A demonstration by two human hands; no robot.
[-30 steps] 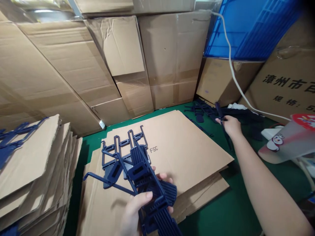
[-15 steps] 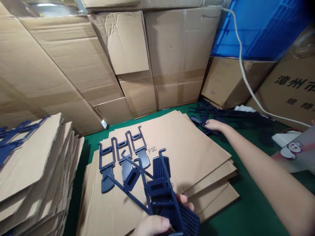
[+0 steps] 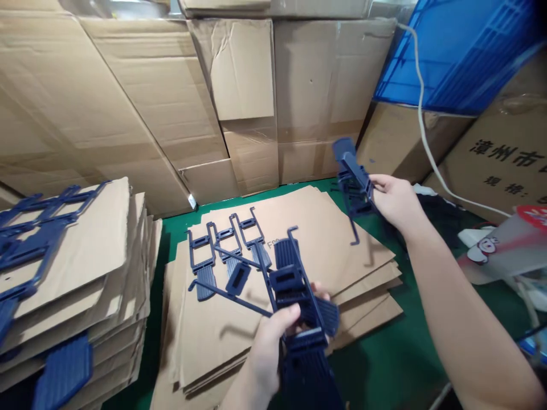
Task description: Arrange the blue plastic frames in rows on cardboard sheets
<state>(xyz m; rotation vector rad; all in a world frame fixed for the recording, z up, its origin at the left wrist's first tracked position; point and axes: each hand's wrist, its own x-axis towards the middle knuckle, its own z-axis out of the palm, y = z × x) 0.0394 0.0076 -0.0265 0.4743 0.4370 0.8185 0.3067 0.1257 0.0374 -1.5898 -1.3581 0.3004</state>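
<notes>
My left hand (image 3: 267, 341) is closed around a bundle of dark blue plastic frames (image 3: 285, 278) with hooked rods and ribbed paddles. They are held at differing angles over the front of a cardboard stack (image 3: 307, 219). Closed too, my right hand (image 3: 397, 202) grips another dark blue plastic frame (image 3: 359, 179) above the stack's back right edge, one hooked rod pointing down; whether more than one is in it I cannot tell. Three similar frames (image 3: 203, 259) lie side by side on the top sheet, partly hidden by the bundle.
On the left, a tall cardboard pile (image 3: 98, 245) carries more blue frames (image 3: 34, 245). Large cartons (image 3: 162, 91) wall off the back. At right are a blue crate (image 3: 453, 51), a hanging white cable (image 3: 423, 108) and a cup with a cartoon print (image 3: 504, 250). The tabletop (image 3: 367, 341) is green.
My right hand has come up from the dark heap at the back right, lifting a blue frame. The left hand still holds its bundle. The view has shifted slightly.
</notes>
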